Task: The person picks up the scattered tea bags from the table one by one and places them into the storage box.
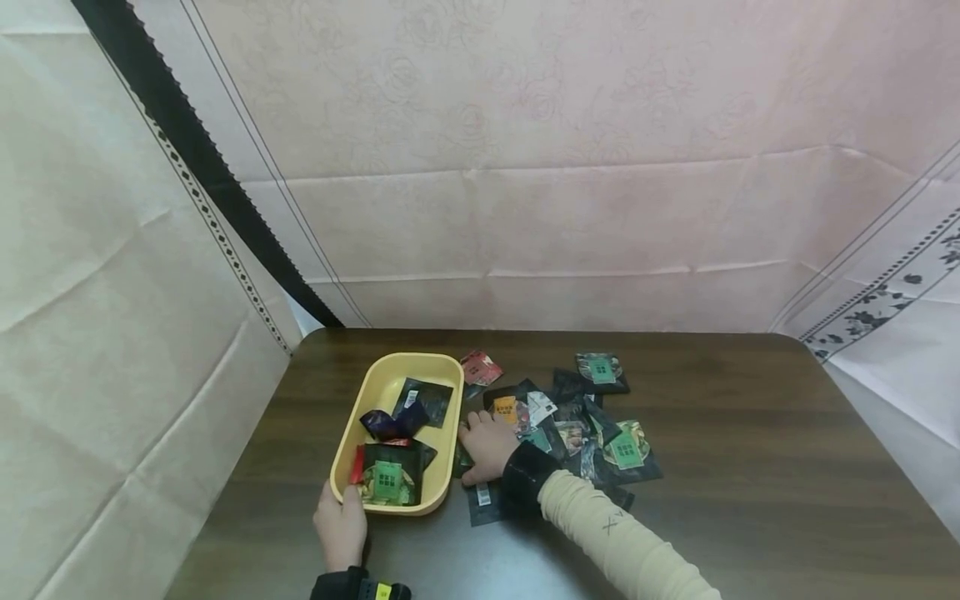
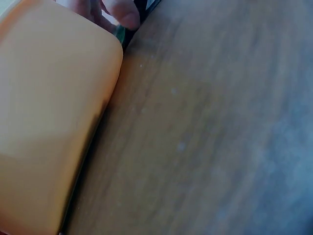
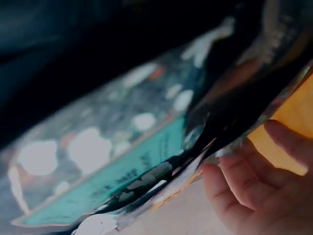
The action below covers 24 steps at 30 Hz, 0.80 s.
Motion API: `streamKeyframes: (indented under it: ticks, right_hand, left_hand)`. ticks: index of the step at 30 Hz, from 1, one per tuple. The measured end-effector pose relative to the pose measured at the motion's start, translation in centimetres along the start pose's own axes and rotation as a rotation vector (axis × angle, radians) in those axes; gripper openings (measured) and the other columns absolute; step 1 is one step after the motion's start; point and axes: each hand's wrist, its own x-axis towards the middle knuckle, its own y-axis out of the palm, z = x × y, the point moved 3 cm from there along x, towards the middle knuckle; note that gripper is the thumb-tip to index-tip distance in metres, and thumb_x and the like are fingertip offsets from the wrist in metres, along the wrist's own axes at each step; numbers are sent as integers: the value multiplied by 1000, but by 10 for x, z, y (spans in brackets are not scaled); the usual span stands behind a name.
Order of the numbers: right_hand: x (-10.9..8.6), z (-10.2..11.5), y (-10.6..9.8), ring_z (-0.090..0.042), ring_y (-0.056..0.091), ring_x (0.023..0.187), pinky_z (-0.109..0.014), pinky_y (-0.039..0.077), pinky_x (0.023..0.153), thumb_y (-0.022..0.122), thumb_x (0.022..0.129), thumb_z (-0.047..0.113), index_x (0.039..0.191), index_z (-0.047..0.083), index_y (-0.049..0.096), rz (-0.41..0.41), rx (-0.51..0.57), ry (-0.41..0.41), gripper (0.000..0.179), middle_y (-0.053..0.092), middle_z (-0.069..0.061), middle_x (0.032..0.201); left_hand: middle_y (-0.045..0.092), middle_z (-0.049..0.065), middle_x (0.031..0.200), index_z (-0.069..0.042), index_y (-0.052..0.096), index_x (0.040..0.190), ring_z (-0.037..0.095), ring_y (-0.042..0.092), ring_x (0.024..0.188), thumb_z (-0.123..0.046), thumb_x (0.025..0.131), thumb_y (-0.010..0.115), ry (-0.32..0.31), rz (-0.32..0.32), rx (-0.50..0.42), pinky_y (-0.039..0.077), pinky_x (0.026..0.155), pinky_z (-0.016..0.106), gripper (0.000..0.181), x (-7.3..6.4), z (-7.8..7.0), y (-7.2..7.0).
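Note:
My left hand (image 1: 342, 525) grips the near left corner of a yellow plastic tray (image 1: 340, 462), thumb over its rim. Inside the tray lie several packets: a black one with a green label (image 1: 387, 481), a crumpled dark purple one (image 1: 393, 423) and a dark one with a white label (image 1: 427, 400). Just right of the tray, my right hand (image 1: 491, 446) rests on the left side of a packet pile, thumb spread away from the fingers. A dark green packet (image 1: 462, 460) shows between hand and tray. In the right wrist view, fingertips (image 3: 213, 171) touch packet edges.
The loose packets overlap on the brown wooden table (image 1: 750, 433). A red one (image 1: 480, 368) lies against the tray's right side, and a green-labelled one (image 1: 602, 372) sits at the pile's far right. Behind the table hangs a pale cloth (image 1: 570, 225).

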Motion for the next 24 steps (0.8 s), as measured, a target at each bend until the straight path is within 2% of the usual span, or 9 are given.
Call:
streamKeyframes:
  ticks: [6, 9, 12, 15, 18, 24]
  right_hand:
    - [-2, 4, 6, -22, 49, 96, -41, 40, 81, 74, 65, 35, 113, 16, 60, -32, -51, 10, 53, 53, -5, 100]
    - [-2, 1, 8, -22, 49, 94, -42, 39, 79, 74, 64, 30, 109, 17, 62, -32, -8, 46, 48, 54, -5, 97]
    - [-4, -6, 4, -23, 51, 89, -47, 40, 78, 73, 64, 28, 98, 18, 64, -93, 33, 104, 37, 55, -5, 93]
    - [-5, -13, -10, -24, 52, 85, -51, 40, 74, 70, 67, 25, 91, 17, 64, -208, 59, 160, 27, 55, -6, 90]
    - [-7, -17, -27, -24, 53, 82, -48, 40, 70, 65, 69, 20, 90, 17, 64, -314, 76, 186, 21, 56, -7, 90]
    - [-5, -9, -54, -23, 51, 84, -45, 38, 69, 60, 71, 16, 85, 18, 60, -361, 113, 141, 14, 54, -4, 90]
  left_hand:
    - [47, 35, 118, 14, 42, 125, 45, 46, 107, -7, 87, 33, -16, 8, -6, 39, 89, 55, 45, 0, 1, 0]
    - [46, 35, 119, 14, 41, 125, 44, 45, 108, -7, 87, 33, -21, 17, -7, 39, 89, 55, 45, -1, 1, 1]
    - [47, 35, 118, 15, 42, 124, 44, 46, 108, -6, 86, 34, -6, 11, -9, 39, 89, 55, 44, -1, 0, 1]
    - [48, 35, 117, 14, 43, 124, 44, 47, 106, -6, 86, 34, 4, 4, -8, 40, 88, 55, 44, -1, -1, 2]
    - [49, 35, 116, 15, 43, 123, 45, 47, 105, -6, 86, 34, 8, -2, -9, 41, 87, 55, 43, -1, -1, 1]
    - [49, 35, 116, 15, 44, 122, 45, 48, 105, -5, 86, 34, 6, -1, -12, 41, 87, 55, 42, -1, -1, 1]
